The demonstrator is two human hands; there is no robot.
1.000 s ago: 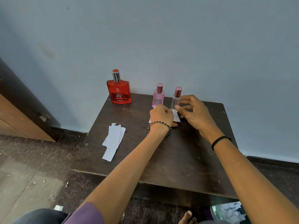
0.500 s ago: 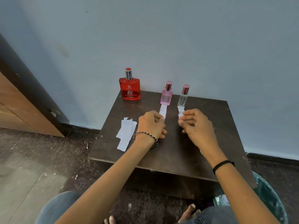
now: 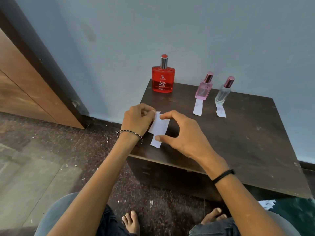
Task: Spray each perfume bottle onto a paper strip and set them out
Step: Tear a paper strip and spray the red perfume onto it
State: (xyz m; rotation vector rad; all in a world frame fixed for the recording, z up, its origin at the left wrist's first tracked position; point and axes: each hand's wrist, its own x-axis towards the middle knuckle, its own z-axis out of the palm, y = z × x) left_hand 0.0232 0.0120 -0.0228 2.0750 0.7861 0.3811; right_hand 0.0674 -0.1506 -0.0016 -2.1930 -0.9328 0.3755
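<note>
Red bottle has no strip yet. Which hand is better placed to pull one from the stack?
Left, probably. The left hand pinches the stack of strips at its top corner; the right hand spans it with thumb and forefinger, apparently steadying it.
</note>
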